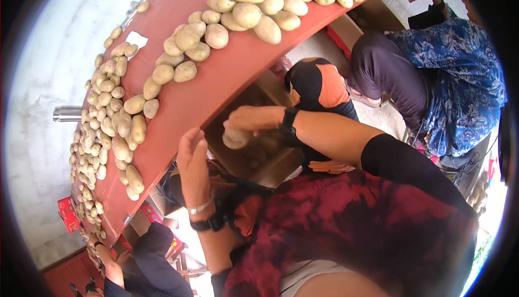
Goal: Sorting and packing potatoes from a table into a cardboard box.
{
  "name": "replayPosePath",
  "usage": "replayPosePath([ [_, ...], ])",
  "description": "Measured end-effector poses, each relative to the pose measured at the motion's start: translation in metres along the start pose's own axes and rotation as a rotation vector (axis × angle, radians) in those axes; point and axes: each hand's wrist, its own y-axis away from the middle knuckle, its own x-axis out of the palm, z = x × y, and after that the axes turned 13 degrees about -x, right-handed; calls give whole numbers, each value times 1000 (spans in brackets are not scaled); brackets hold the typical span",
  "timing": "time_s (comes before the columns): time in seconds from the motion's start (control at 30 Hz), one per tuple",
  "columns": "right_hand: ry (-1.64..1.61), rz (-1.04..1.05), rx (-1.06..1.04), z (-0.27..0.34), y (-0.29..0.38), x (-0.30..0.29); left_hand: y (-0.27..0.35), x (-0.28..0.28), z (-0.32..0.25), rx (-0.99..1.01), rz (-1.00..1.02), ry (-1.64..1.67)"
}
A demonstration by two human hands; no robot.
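Note:
My right hand (255,118) is over a cardboard box (288,162) between my knees, its fingers around a pale, motion-blurred potato (235,138). More potatoes lie dimly visible in the box's shaded inside. Beside the red tabletop's (219,80) near edge, my left hand (192,171) is raised, seen mostly edge-on, with no object visible in it. A loose row of potatoes (185,38) runs along the table in front of me.
Across the table lies a dense spread of potatoes (107,126), near a white paper scrap (136,44). One person in a blue patterned top (458,78) sits at right; another in dark clothing (152,260) is at lower left. A red box (69,214) stands at the table's far edge.

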Motion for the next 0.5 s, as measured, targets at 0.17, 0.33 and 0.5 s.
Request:
replayPosePath([
  [0.17, -374, -92, 447, 16, 4, -5, 67, -4, -31, -24, 283, 539],
  [0.33, -264, -74, 398, 12, -7, -1, 89, -20, -51, 140, 327, 640],
  [0.5, -196, 62, 411, 9, -9, -3, 76, -29, -36, 179, 12, 476],
])
